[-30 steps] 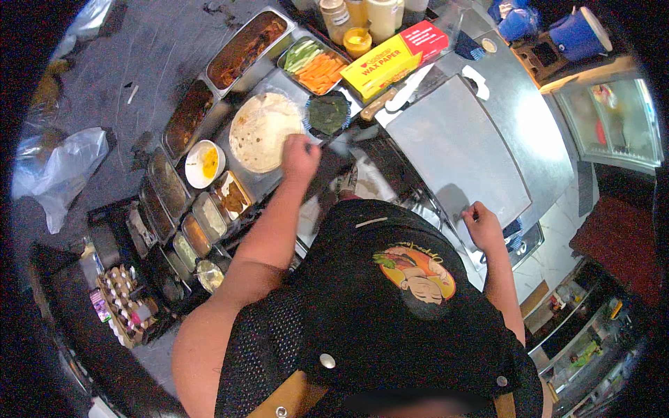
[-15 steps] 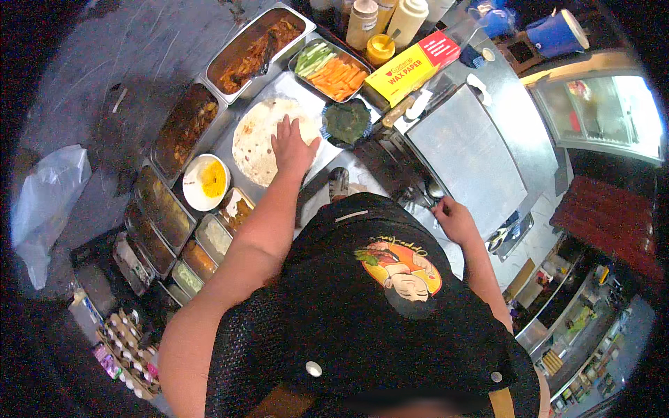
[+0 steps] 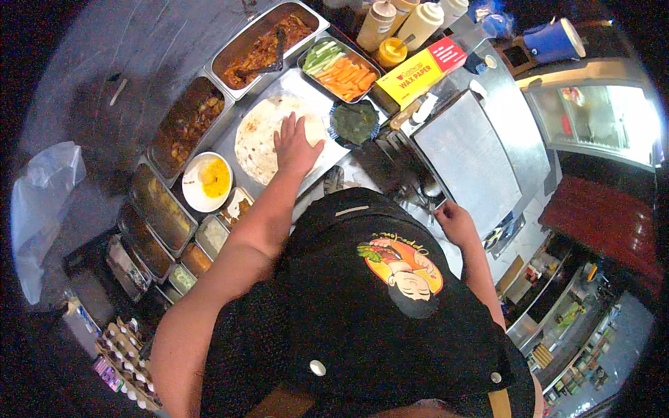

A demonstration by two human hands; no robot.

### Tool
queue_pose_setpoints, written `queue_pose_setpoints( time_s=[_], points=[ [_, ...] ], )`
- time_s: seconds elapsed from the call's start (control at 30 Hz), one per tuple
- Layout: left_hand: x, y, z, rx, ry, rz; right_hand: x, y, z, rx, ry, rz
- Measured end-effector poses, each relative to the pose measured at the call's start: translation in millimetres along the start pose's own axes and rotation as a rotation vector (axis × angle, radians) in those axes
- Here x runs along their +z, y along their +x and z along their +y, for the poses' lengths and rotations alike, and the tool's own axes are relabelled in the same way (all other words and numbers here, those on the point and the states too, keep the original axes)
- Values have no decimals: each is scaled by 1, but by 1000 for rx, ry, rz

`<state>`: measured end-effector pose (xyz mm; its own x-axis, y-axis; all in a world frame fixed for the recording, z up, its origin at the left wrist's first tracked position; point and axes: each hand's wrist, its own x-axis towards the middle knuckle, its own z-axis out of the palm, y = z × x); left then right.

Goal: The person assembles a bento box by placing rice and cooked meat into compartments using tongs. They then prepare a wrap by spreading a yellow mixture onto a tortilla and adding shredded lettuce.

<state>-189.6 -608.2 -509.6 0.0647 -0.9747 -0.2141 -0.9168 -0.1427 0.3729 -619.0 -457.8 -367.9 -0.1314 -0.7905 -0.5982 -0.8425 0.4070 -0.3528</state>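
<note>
A round, brown-spotted flatbread lies on the metal work surface at the upper middle. My left hand rests flat on its right part, fingers spread, holding nothing. To the right and lower, my right hand is closed beside thin shiny metal pieces by the near side of a flat grey board. Its fingertips pinch at something too small to make out. Just right of the flatbread stands a round container of dark green leaf sheets. Left of the bread sits a white bowl with yellow shreds.
Metal pans of cooked filling, one holding a black utensil, line the far left. A tray of cucumber and carrot sticks, a yellow wax paper box and squeeze bottles stand behind. The grey board lies right.
The whole view has shifted slightly. My left hand stays spread on the flatbread, and my right hand stays closed by the metal pieces. The black utensil in the far pan shows more plainly.
</note>
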Motion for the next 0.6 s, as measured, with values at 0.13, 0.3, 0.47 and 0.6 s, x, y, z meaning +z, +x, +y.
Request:
queue_pose_setpoints(
  time_s=[0.13,0.3,0.47,0.6],
  points=[
    [-1,4,-2,-3,2,-25,-6,4,-8,18,-37,-11],
    [-1,3,3,-30,-20,-17,-6,15,3,-55,24,38],
    [6,3,-2,-24,-38,-30,-7,8,-20,-29,-63,-22],
    [10,-3,-7,-31,-115,90,-8,22,14,-38,-30,-89]
  ],
)
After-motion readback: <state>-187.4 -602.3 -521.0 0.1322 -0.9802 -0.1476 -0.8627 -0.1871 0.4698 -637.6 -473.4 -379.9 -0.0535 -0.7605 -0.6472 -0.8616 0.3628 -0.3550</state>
